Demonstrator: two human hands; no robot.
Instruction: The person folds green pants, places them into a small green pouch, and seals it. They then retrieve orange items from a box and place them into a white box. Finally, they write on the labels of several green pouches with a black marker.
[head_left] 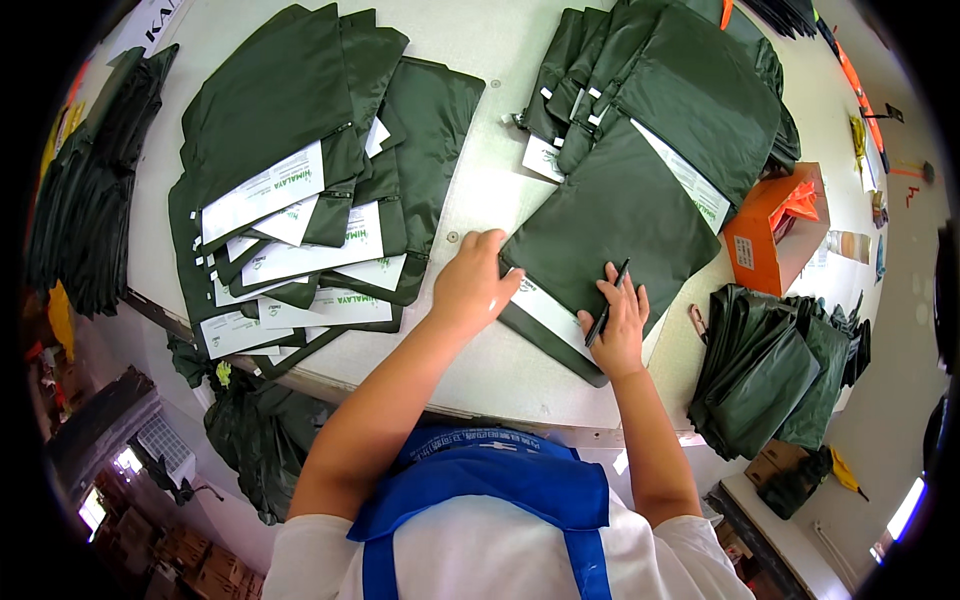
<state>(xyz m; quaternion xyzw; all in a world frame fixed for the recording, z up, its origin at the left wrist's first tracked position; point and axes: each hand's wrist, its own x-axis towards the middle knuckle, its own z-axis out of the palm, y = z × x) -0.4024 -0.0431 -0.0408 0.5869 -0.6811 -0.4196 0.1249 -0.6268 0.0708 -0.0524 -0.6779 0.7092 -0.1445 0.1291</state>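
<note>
A flat dark green fabric bag (610, 225) lies on the table before me, a white printed card (550, 318) showing along its near left side. My left hand (470, 280) grips the bag's left corner, thumb near the card and fingers curled by the edge. Between the fingers of my right hand (620, 325) is a slim black pen-like tool (606, 305), while that hand rests on the bag's near right part. The tool's exact kind is unclear. Just beyond lie more green bags (700, 100), overlapping, some with white cards.
To the left, a fanned pile of green bags (270, 120) with white cards covers much of the table (480, 370). Dark folded fabric (95, 190) hangs over the far left edge. An orange box (775, 235) and folded green fabric (765, 370) sit at right.
</note>
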